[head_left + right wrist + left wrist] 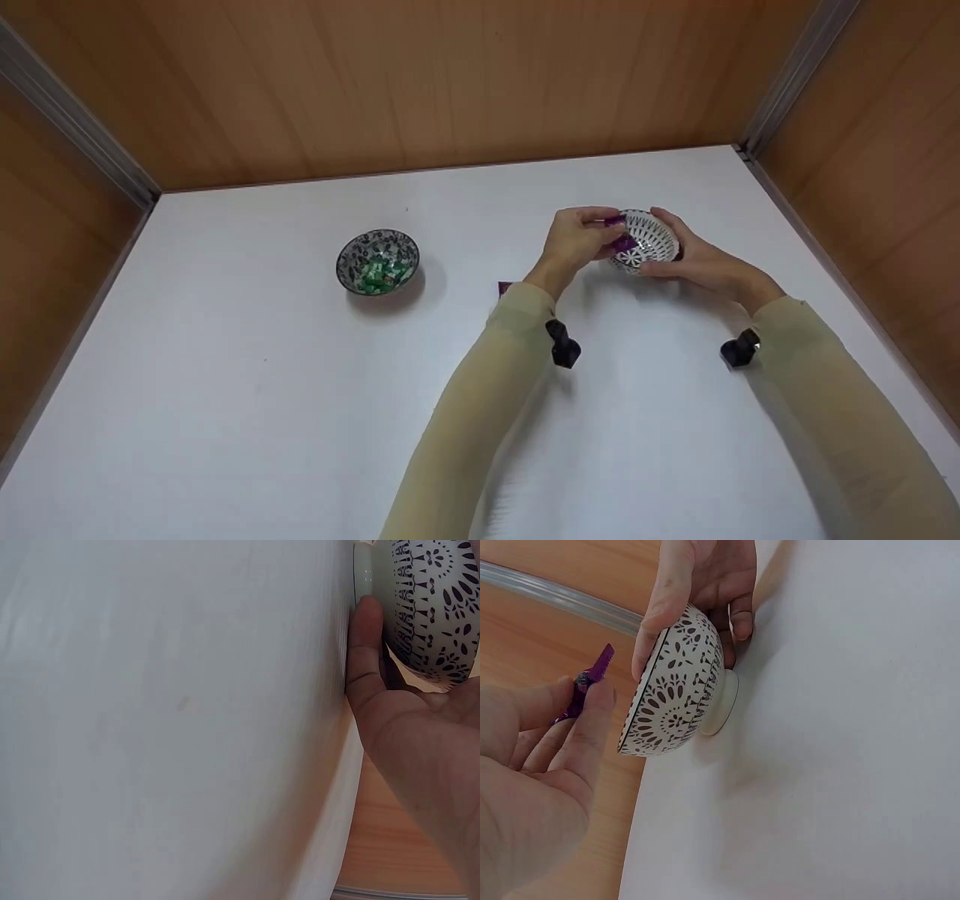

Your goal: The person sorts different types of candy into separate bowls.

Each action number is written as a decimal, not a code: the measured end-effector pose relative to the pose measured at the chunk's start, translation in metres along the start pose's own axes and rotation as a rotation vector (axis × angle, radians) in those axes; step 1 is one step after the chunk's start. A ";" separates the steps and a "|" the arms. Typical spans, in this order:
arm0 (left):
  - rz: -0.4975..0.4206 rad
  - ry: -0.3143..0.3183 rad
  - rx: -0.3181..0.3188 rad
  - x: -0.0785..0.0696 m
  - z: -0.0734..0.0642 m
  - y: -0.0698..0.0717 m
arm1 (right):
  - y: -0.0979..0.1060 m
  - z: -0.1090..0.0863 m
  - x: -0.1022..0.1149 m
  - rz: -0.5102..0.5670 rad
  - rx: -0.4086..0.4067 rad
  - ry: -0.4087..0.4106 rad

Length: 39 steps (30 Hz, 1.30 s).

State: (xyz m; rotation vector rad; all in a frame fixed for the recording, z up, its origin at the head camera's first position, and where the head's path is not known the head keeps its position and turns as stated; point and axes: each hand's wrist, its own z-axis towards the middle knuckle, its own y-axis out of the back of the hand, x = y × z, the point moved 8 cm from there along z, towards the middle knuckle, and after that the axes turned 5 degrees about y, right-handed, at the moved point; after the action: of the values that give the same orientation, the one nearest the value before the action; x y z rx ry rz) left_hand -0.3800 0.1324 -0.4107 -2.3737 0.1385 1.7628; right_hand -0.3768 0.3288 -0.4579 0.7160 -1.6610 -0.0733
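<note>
My left hand (581, 238) pinches a purple-wrapped candy (585, 686) between thumb and fingers, at the left rim of a white bowl with a dark pattern (646, 238). The right hand (697, 255) grips that bowl from its right side, thumb and fingers spread along the rim. In the left wrist view the patterned bowl (676, 686) has its foot close to the table. The right wrist view shows the bowl's outer wall (431, 607) beside the right hand (420, 727). Whether more lies inside this bowl is hard to tell.
A dark-patterned bowl (352, 259) with several green-wrapped candies (379, 275) stands left of centre on the white table (225, 390). A small dark red wrapper (504, 287) shows partly behind the left sleeve. Wooden panels (465, 82) enclose the back and sides.
</note>
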 end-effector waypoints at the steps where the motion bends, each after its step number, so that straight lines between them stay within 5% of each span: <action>1: 0.012 0.006 -0.009 0.001 0.000 -0.001 | 0.000 0.000 0.000 -0.001 0.002 -0.003; 10: 0.072 0.010 -0.014 0.004 0.001 -0.008 | 0.000 0.001 -0.002 0.002 0.011 -0.002; 39: 0.033 -0.017 0.000 0.010 0.000 -0.010 | -0.002 -0.001 -0.001 -0.028 0.012 0.000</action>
State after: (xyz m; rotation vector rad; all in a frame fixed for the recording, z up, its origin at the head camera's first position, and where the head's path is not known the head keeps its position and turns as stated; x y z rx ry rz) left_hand -0.3748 0.1427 -0.4188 -2.3691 0.1756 1.7972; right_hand -0.3748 0.3286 -0.4591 0.7482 -1.6529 -0.0836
